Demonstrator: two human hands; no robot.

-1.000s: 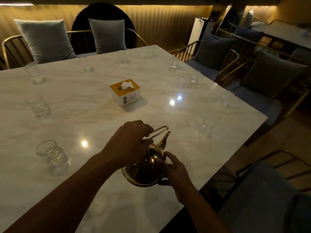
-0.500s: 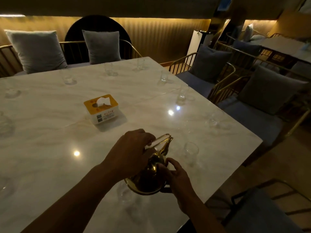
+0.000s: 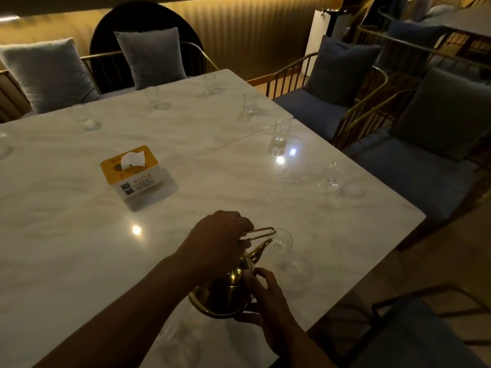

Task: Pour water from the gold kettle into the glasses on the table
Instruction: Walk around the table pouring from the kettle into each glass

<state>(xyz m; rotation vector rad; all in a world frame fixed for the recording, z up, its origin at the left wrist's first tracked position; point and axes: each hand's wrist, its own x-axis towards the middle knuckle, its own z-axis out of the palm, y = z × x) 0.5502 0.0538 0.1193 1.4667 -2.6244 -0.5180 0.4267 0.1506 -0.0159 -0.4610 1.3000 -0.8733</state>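
Observation:
The gold kettle (image 3: 225,293) is tilted above the white marble table (image 3: 66,248), its spout at the rim of a clear glass (image 3: 281,244). My left hand (image 3: 218,243) grips the kettle's thin wire handle from above. My right hand (image 3: 265,296) is curled round the kettle's lower side and steadies it. No stream of water is visible in the dim light. Several more glasses stand along the table edges, among them a glass on the right edge (image 3: 333,176) and a glass farther back (image 3: 281,132).
A yellow-topped tissue box (image 3: 132,171) sits mid-table. Gold-framed chairs with grey cushions (image 3: 441,166) line the right side and the far end (image 3: 151,57). Another chair (image 3: 414,338) is close at the lower right, beside the table corner.
The view has shifted right along the table. Both hands carried the kettle to a glass nearer the right edge, and the spout now sits at its rim.

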